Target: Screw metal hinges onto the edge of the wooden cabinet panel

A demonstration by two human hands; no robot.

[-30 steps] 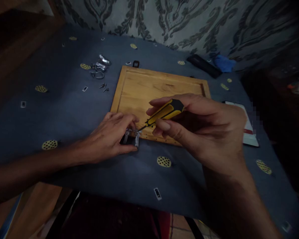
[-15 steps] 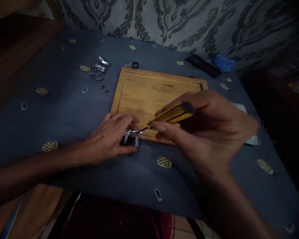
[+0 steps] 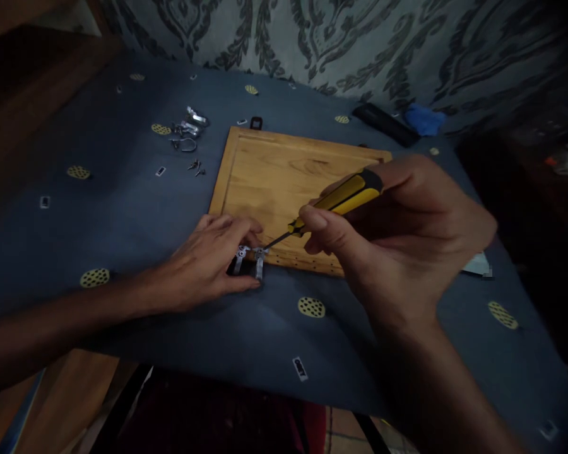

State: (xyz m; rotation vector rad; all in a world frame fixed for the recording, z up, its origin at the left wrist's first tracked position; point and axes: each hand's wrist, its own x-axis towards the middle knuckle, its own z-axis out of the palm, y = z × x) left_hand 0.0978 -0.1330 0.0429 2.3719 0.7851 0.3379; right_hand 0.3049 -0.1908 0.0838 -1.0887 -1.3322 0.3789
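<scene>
A wooden board [image 3: 274, 183] with a grooved border lies flat on the table. At its near edge, my left hand [image 3: 208, 265] grips a silver metal fitting [image 3: 259, 268] with two arms, thumb in front and fingers behind on the board. The fitting's exact kind is unclear. My right hand [image 3: 397, 233] is closed round a yellow and black screwdriver [image 3: 345, 197], which slants down to the left. Its tip meets the top of the fitting's right arm; whether a screw sits there is too small to tell. Small dark holes line the board's near edge.
More silver fittings [image 3: 189, 128] and several loose screws [image 3: 197, 167] lie on the patterned blue tablecloth [image 3: 137, 214], left of the board. At the back right are a black case [image 3: 385, 125] and a blue cloth-like bundle [image 3: 425, 120]. A pale flat object [image 3: 476, 265] is partly behind my right hand.
The screwdriver's handle and my right hand have shifted slightly right and up, and the fingers grip it differently. My left hand and the fitting have stayed put.
</scene>
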